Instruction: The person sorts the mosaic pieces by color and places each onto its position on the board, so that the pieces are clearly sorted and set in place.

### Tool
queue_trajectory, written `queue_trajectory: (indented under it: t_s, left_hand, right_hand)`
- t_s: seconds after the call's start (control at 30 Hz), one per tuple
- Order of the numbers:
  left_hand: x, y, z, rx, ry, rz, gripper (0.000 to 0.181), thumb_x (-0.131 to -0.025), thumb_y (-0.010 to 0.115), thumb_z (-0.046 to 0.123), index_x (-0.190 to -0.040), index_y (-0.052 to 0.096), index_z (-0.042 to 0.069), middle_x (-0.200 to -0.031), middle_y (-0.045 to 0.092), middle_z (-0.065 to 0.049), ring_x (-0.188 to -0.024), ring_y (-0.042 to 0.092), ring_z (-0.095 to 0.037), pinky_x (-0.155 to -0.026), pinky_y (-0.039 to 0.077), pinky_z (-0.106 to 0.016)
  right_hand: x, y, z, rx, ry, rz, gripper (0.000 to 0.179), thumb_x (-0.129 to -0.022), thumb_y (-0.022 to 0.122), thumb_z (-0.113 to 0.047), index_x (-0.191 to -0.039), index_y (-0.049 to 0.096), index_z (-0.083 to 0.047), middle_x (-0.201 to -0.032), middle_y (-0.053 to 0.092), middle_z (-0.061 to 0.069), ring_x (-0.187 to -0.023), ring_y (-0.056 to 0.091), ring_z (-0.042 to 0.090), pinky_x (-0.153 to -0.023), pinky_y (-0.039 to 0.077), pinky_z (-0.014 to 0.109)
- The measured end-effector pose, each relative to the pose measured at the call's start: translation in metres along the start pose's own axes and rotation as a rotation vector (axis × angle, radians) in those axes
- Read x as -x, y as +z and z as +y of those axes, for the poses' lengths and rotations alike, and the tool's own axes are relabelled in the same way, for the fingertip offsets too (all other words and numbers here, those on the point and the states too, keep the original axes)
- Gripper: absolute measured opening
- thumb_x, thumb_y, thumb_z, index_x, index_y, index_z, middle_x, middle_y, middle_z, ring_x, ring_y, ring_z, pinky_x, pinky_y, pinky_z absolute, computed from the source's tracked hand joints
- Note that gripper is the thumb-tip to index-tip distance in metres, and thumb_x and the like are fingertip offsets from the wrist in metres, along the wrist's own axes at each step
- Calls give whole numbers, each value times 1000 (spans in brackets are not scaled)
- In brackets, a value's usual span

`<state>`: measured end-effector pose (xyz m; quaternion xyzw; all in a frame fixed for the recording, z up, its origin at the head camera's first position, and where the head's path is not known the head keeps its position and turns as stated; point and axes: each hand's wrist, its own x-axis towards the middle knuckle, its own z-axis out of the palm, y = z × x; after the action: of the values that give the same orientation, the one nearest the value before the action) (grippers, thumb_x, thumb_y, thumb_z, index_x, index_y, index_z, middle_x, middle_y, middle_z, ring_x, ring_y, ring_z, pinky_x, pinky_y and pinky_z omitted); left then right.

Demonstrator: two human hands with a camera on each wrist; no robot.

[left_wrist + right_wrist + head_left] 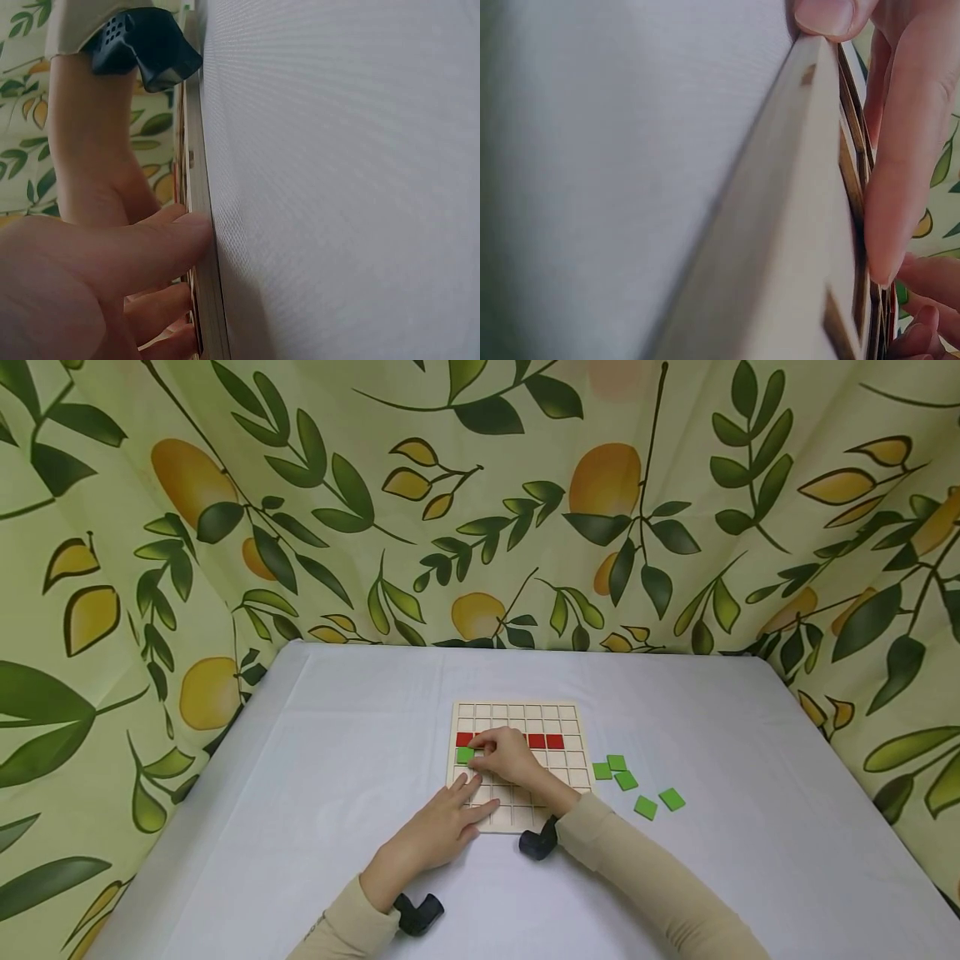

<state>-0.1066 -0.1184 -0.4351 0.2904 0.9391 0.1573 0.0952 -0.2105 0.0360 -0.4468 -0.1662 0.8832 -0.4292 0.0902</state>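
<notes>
A square wooden grid board (525,814) lies on the table, with red tiles (554,742) in one row, partly hidden behind my right hand. Below the leftmost red tile sits a green tile (465,756) in the left column. My right hand (510,756) pinches this tile by its right side between thumb and forefinger; some green shows between those fingers in the right wrist view. My left hand (437,828) rests on the board's near left corner, fingers straight and spread. In the left wrist view its thumb (176,244) presses the board's side edge (201,165).
Several loose green tiles (646,807) lie scattered on the white tablecloth (315,760) to the right of the board. Black wrist cameras (420,914) hang under both forearms. A leaf-and-fruit patterned curtain (480,527) stands along the back and sides of the table.
</notes>
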Motion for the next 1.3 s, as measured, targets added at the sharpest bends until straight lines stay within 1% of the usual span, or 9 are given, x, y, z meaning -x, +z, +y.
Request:
queue_trajectory:
  t_s: [0.53,0.8,0.9,1.1,1.3]
  left_hand:
    - [-1,1,0,-26,15,10,42,-96,56,17,-139,54,20,-152,40,-20,-144,34,-41,-113,38,-57]
    - [-1,1,-1,-30,16,20,42,-96,56,17,-138,54,19,-152,41,-20,-143,35,-41,-112,39,-57]
    - [-1,2,-1,-35,17,19,42,-96,56,18,-138,54,19,-152,41,-20,-143,35,-41,-112,39,-57]
    - [-1,1,-1,-8,3,4,43,-97,55,18,-139,53,20,-154,39,-19,-145,32,-41,-113,37,-57]
    - [-1,1,-1,6,-3,-2,43,-96,56,17,-139,53,20,-154,38,-18,-145,31,-41,-114,36,-57]
  right_hand:
    - [-3,4,0,2,18,-17,20,-79,77,-11,-97,75,-4,-58,47,-4,-54,41,8,-49,31,16]
    - [-4,4,1,12,-13,0,20,-78,78,-11,-96,75,-4,-58,50,-3,-54,42,7,-49,33,16]
    - [-3,4,2,0,-1,-1,19,-78,78,-11,-96,75,-4,-58,49,-4,-55,42,7,-50,32,16]
    - [1,0,-2,-33,18,-6,20,-78,78,-9,-96,75,-2,-60,48,-5,-57,42,7,-52,32,15]
    - [6,-5,-5,-57,38,-1,20,-78,77,-10,-97,75,-2,-62,52,-2,-59,44,8,-52,33,16]
